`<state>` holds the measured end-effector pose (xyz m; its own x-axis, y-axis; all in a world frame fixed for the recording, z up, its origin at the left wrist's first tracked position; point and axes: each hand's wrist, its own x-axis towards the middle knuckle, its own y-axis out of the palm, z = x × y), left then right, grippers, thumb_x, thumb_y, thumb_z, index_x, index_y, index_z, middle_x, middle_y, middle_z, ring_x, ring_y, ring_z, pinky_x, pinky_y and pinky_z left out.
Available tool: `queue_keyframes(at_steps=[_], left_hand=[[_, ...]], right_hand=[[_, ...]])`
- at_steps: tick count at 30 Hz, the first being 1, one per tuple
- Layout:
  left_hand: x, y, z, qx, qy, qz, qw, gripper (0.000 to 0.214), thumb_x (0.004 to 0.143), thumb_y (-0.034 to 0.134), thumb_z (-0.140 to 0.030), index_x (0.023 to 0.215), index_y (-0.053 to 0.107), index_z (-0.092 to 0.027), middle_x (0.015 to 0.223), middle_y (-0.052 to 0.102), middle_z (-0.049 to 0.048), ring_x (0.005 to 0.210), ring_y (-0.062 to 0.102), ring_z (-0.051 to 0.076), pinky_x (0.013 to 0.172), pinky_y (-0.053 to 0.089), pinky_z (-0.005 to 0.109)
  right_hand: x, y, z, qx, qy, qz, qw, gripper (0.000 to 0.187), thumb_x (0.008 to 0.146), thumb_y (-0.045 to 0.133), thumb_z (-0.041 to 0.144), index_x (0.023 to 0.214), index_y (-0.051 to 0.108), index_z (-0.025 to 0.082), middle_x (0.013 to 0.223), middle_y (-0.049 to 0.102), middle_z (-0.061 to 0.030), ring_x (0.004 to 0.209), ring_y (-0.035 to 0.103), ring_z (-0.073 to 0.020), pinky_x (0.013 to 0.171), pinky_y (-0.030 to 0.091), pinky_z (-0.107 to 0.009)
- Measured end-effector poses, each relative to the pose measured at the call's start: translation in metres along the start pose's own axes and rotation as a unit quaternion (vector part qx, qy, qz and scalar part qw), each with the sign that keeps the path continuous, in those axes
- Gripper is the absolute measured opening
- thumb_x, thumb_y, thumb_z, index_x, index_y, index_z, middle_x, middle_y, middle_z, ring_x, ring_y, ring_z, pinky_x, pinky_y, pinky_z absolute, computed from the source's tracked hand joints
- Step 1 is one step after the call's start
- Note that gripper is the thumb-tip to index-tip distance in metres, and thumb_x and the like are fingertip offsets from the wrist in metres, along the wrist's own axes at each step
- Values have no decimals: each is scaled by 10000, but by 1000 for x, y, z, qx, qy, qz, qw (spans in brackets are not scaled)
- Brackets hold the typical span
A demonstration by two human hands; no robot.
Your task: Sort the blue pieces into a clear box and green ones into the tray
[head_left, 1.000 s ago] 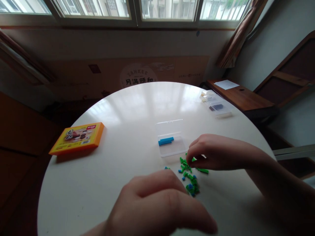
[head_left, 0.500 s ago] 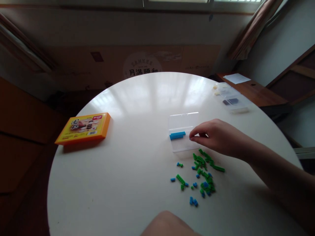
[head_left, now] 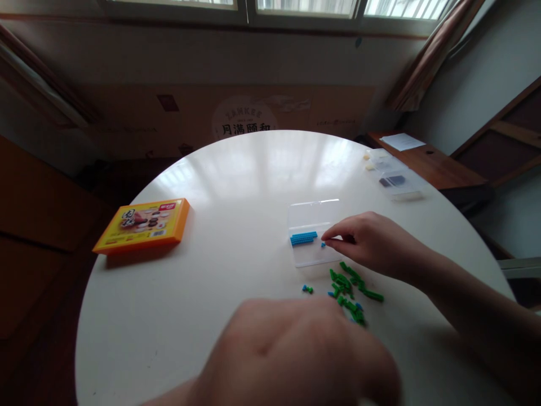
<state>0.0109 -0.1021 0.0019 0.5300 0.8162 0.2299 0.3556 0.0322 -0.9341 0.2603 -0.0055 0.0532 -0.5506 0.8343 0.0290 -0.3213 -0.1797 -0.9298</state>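
My right hand (head_left: 367, 242) reaches in from the right over a clear plastic box (head_left: 306, 259) with its lid laid back. Thumb and forefinger are pinched at a small blue building brick (head_left: 323, 245), which shows at their tips. To the left of it in the box lie long blue studded bricks (head_left: 303, 238), side by side. My left hand (head_left: 291, 349) is large and blurred in the near foreground, its back towards me and its fingers hidden. Behind it, partly covered, are loose green bricks (head_left: 353, 307) with some blue ones among them.
An orange and yellow game box (head_left: 141, 225) lies at the left edge of the round white table (head_left: 203, 270). At the far right sits another clear plastic case (head_left: 397, 177) with dark pieces. Beyond it stands a brown wooden desk (head_left: 448, 166) with paper on it.
My left hand has risen from the bottom edge and now covers part of the loose bricks. My right hand has shifted slightly left within the box. The view has tilted up a little.
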Motion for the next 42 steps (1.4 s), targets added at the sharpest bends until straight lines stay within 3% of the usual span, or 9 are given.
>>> queue_keyframes(at_steps=[2, 4, 6, 8, 11, 15, 19, 26, 42], left_hand=[[22, -24, 5, -27, -21, -38, 999, 475, 986, 271, -489, 864, 650, -230, 701, 592, -18, 526, 519, 77, 459, 396, 286], [43, -48, 3, -135, -120, -113, 977, 262, 967, 377, -367, 1001, 588, -216, 780, 621, -2, 616, 562, 106, 490, 454, 264], [59, -63, 1, -173, -179, -168, 954, 187, 917, 472, -369, 1003, 528, -213, 807, 620, -1, 660, 580, 129, 493, 456, 242], [70, -64, 5, -147, -242, -145, 948, 258, 884, 511, -419, 1026, 503, -205, 832, 620, 9, 658, 578, 148, 545, 475, 274], [77, -48, 17, -111, -281, -42, 952, 450, 852, 503, -550, 1126, 499, -192, 971, 637, 75, 801, 616, 231, 667, 505, 370], [77, -30, 23, -89, -244, 38, 965, 580, 810, 522, -626, 1182, 552, -182, 1085, 640, 122, 1052, 567, 317, 885, 466, 464], [76, -27, 16, -65, -210, 51, 974, 612, 778, 559, -662, 1183, 571, -203, 1207, 608, 121, 1163, 495, 333, 976, 409, 493], [73, -20, 15, -52, -174, 53, 982, 675, 740, 607, -672, 1229, 556, -209, 1348, 535, 127, 1281, 423, 355, 1052, 352, 520], [75, -24, 16, -49, -185, 79, 978, 593, 745, 637, -618, 1195, 602, -233, 1415, 498, 109, 1343, 385, 362, 1087, 321, 560]], right_hand=[[-2, -2, 0, 8, 0, -4, 1000, 209, 861, 585, 269, 951, 773, 281, 901, 763, 8, 790, 676, -170, 685, 462, -269], [-4, -3, 0, 9, 0, -2, 1000, 207, 854, 592, 258, 947, 774, 288, 882, 761, 11, 772, 671, -164, 667, 452, -261], [-4, -2, -1, 4, 4, -3, 1000, 189, 840, 611, 258, 927, 775, 291, 834, 754, 15, 733, 662, -156, 629, 432, -254], [-3, 0, -2, -2, 9, -8, 1000, 167, 830, 626, 264, 899, 774, 297, 797, 746, 22, 703, 651, -149, 609, 414, -253], [0, 6, -3, -9, 15, -14, 1000, 152, 829, 628, 282, 880, 768, 310, 805, 745, 31, 699, 643, -149, 622, 410, -259], [4, 12, -2, -31, 20, -25, 999, 155, 836, 614, 304, 868, 765, 324, 814, 745, 34, 698, 642, -158, 627, 401, -273], [8, 17, 1, -47, 21, -36, 998, 173, 863, 589, 328, 881, 761, 318, 827, 746, 32, 711, 651, -166, 625, 397, -279], [8, 17, -2, -30, -6, -55, 998, 172, 878, 595, 334, 888, 760, 286, 792, 737, 21, 665, 626, -145, 614, 397, -267], [2, 13, -3, 22, -32, -34, 999, 189, 892, 585, 320, 952, 764, 313, 892, 755, 25, 735, 652, -150, 650, 450, -255]])
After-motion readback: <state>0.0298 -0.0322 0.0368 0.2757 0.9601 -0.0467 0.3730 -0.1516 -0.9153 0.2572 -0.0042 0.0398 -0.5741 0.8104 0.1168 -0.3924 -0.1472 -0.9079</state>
